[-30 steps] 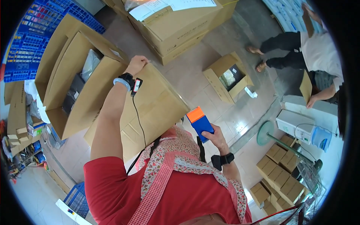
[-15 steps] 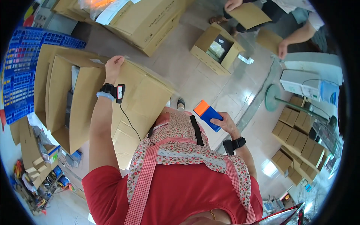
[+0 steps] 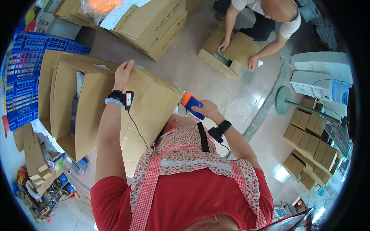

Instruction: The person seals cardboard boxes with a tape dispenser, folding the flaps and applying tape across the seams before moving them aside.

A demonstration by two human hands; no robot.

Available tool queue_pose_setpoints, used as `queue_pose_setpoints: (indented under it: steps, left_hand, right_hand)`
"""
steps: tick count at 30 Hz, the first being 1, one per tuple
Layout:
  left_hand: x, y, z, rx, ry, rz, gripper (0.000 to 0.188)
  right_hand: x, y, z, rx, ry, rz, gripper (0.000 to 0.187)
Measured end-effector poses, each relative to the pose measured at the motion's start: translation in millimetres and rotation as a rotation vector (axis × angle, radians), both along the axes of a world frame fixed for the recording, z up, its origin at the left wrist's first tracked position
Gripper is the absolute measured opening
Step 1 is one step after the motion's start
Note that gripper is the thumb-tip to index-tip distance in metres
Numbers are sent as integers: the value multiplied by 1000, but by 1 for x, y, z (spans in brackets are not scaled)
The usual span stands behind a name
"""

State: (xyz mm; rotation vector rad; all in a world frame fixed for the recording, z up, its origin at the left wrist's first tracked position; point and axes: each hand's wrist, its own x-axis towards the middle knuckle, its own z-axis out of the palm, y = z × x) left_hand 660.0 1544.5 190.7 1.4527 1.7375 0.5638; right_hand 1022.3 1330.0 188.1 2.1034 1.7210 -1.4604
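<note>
A large brown cardboard box [image 3: 148,94] stands tilted at my left front, its flaps spread at the left and a dark thing partly visible inside. My left hand [image 3: 122,74] is closed at its far upper edge, fingertips partly hidden. In my right hand [image 3: 209,109] is a blue block-shaped handheld tool with an orange end [image 3: 191,104], its kind unclear. The orange end is beside the box's right corner; I cannot tell whether they touch.
Across from me a person [image 3: 269,23] bends over a smaller open box [image 3: 217,63]. Stacked cartons [image 3: 154,29] stand at the far left, a blue plastic crate [image 3: 25,73] at the left. Small boxes [image 3: 308,142] and a green-based stand [image 3: 283,100] are at the right.
My right hand has brought the blue and orange tool left to the box's corner. My left hand has shifted slightly right. The other person has leaned in and reached into the smaller box.
</note>
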Motion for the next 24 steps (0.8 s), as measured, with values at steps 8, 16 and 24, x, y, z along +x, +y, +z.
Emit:
queue_pose_setpoints:
  steps: [8,16,24]
  left_hand:
    - [-18,-4,-9,-38,16,-9,57]
    - [-1,-1,5,-78,-11,16,57]
    - [-15,1,-20,-71,-119,10,50]
  right_hand:
    - [50,-31,-30,144,-435,355,40]
    - [-21,-1,104,907,194,651,32]
    - [-109,51,88,1037,313,939,45]
